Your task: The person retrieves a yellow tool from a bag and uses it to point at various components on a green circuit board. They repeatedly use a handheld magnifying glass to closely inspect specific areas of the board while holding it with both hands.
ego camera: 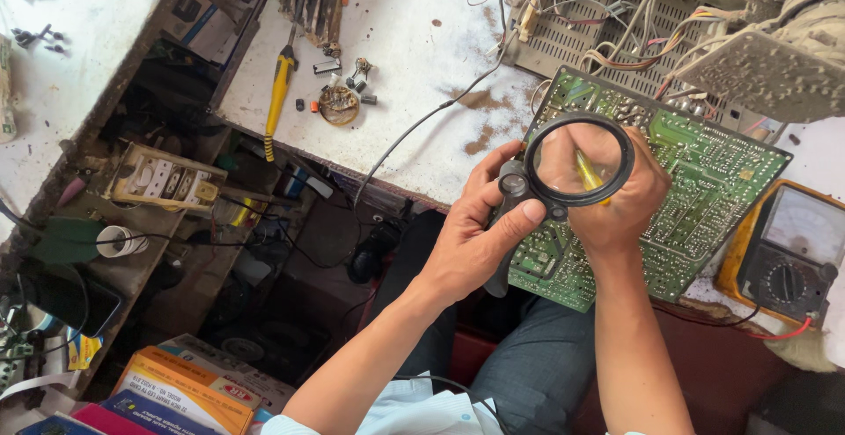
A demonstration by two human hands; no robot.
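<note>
Head view: left hand [471, 241] fingers wrapped around a light, fragile magnifying glass [578, 160] by its handle, right hand [620, 197] pinching a yellow tool [588, 173] over a rigid green circuit board [704, 180].

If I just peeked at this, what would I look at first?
Probably the round black-rimmed magnifying glass in the middle, held by the left hand over the big green circuit board. Through the lens you see the right hand gripping a thin yellow tool. Off to the right sits a yellow-cased dial meter, and a yellow-handled screwdriver lies on the stained white bench up top.
</note>
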